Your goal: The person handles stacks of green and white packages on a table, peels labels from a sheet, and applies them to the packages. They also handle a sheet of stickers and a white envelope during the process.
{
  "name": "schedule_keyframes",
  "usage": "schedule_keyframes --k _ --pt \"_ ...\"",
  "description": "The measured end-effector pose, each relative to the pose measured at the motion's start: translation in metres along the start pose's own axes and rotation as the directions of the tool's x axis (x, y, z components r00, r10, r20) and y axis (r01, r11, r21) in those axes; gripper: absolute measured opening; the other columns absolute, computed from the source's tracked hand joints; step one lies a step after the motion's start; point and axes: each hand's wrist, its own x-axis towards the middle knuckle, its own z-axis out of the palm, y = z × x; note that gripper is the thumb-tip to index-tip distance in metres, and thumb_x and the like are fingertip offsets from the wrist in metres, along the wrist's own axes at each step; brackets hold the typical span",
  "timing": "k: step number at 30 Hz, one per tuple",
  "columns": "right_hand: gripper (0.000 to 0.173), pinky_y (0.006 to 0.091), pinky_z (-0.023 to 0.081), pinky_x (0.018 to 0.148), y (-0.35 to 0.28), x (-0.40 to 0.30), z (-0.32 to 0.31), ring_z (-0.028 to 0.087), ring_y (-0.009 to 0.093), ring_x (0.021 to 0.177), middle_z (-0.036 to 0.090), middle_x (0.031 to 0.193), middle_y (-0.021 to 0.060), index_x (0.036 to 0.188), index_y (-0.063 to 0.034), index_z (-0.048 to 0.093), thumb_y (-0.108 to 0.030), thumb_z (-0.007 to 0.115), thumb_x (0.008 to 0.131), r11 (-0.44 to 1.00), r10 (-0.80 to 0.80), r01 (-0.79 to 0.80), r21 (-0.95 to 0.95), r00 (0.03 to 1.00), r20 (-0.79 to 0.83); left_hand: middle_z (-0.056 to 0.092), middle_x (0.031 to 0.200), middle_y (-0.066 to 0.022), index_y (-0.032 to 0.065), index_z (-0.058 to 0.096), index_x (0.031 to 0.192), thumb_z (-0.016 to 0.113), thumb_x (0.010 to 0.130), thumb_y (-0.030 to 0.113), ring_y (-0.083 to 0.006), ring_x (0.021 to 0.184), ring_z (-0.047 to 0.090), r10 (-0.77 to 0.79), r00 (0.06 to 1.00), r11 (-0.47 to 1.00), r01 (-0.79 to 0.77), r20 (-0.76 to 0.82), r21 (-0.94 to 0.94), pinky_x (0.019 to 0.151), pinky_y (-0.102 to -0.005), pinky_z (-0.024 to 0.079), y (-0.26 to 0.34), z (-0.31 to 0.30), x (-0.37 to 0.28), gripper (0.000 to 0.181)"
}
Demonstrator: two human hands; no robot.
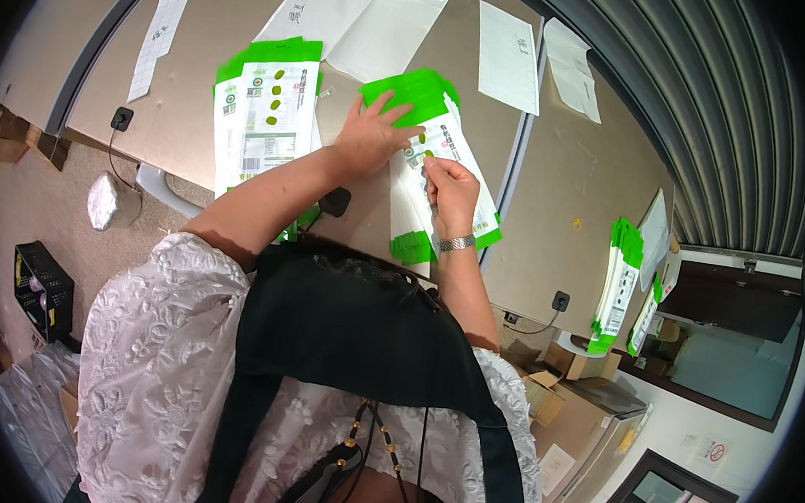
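Observation:
My left hand [374, 133] lies with spread fingers on the upper part of a fanned stack of flat green-and-white printed pouches [460, 155]. Over the same stack, my right hand [453, 185] has its fingers curled and thumb and fingertips together at the printed face of the top pouch; whether they pinch its film cannot be told. A metal-banded watch is on the right wrist. To the left of my left hand rests another overlapping stack of similar pouches [270, 148], its lower end partly behind my left forearm.
Paper sheets with handwriting [382, 25] lie along the table's far side, others [510, 57] further right. Another pouch stack [618, 285] is near the right end. A seam [506, 189] crosses the tabletop. Cardboard boxes [572, 421] and a black crate [44, 292] stand below.

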Motion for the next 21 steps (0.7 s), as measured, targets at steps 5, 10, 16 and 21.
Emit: schedule_keyframes --k 5,10,16,21 --pt "0.009 0.0173 0.031 0.038 0.005 -0.002 0.005 0.043 0.004 0.045 0.06 0.065 0.004 0.08 0.0041 0.064 -0.004 0.067 0.08 0.997 0.072 -0.071 0.019 0.996 -0.049 0.046 0.132 -0.0026 0.0342 0.058 0.118 0.06 0.082 0.025 -0.0307 0.127 0.035 -0.02 1.0 0.999 0.02 0.019 0.028 0.1 -0.0573 0.025 -0.004 0.004 -0.002 0.036" --pt "0.008 0.017 0.03 0.038 0.006 -0.005 0.007 0.042 0.004 0.044 0.06 0.065 0.0042 0.079 0.0043 0.064 -0.004 0.067 0.079 0.996 0.086 -0.085 0.009 0.993 -0.082 0.043 0.135 -0.0006 0.0353 0.058 0.118 0.057 0.085 0.03 -0.0282 0.129 0.032 -0.018 0.998 0.998 0.015 0.061 0.054 0.1 -0.0575 0.024 -0.004 0.001 -0.001 0.034" --pt "0.011 0.0215 0.037 0.043 0.023 -0.002 0.009 0.048 0.007 0.046 0.058 0.059 0.0026 0.076 0.002 0.064 -0.008 0.069 0.078 0.952 -0.141 0.1 -0.29 0.982 -0.122 0.039 0.138 0.001 0.0358 0.057 0.12 0.053 0.087 0.034 -0.0264 0.132 0.027 -0.028 0.992 0.999 0.024 0.123 0.036 0.101 -0.0583 0.021 -0.005 0.0 0.001 0.034" --pt "0.019 0.0345 0.046 0.056 0.012 -0.006 0.013 0.055 0.023 0.055 0.058 0.061 0.0083 0.082 -0.0025 0.058 -0.015 0.07 0.074 0.547 -0.455 0.31 -0.778 0.89 0.035 0.039 0.139 0.0009 0.0362 0.056 0.121 0.054 0.086 0.034 -0.0266 0.132 0.026 -0.037 0.988 0.999 0.033 0.153 0.027 0.102 -0.0583 0.02 -0.004 -0.003 0.003 0.035"
